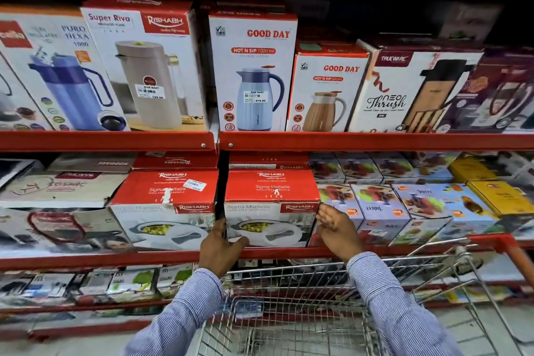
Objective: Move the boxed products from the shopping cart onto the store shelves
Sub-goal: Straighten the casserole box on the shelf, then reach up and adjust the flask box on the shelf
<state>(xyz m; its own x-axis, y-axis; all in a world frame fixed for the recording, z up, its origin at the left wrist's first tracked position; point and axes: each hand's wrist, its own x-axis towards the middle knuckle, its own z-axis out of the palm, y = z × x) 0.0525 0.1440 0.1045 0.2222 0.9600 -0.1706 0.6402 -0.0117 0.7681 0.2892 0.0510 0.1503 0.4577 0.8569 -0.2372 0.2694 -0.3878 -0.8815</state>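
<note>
A red and white Rishabh Sigma Marbella casserole box (pixel 271 205) sits on the middle red shelf (pixel 115 259), right of the dark upright post. My left hand (pixel 221 246) grips its lower left front corner, thumb on the front face. My right hand (pixel 336 228) presses flat against the box's right side, fingers spread. An identical box (pixel 164 205) stands just left of the post. The wire shopping cart (pixel 303 312) is below my arms; its basket looks empty where visible.
Small juicer boxes (pixel 378 211) crowd the shelf right of my right hand. Flask boxes (pixel 251 72) fill the upper shelf. The cart's red handle (pixel 511 251) rises at the right. Small packaged goods (pixel 86 283) line the lower shelf.
</note>
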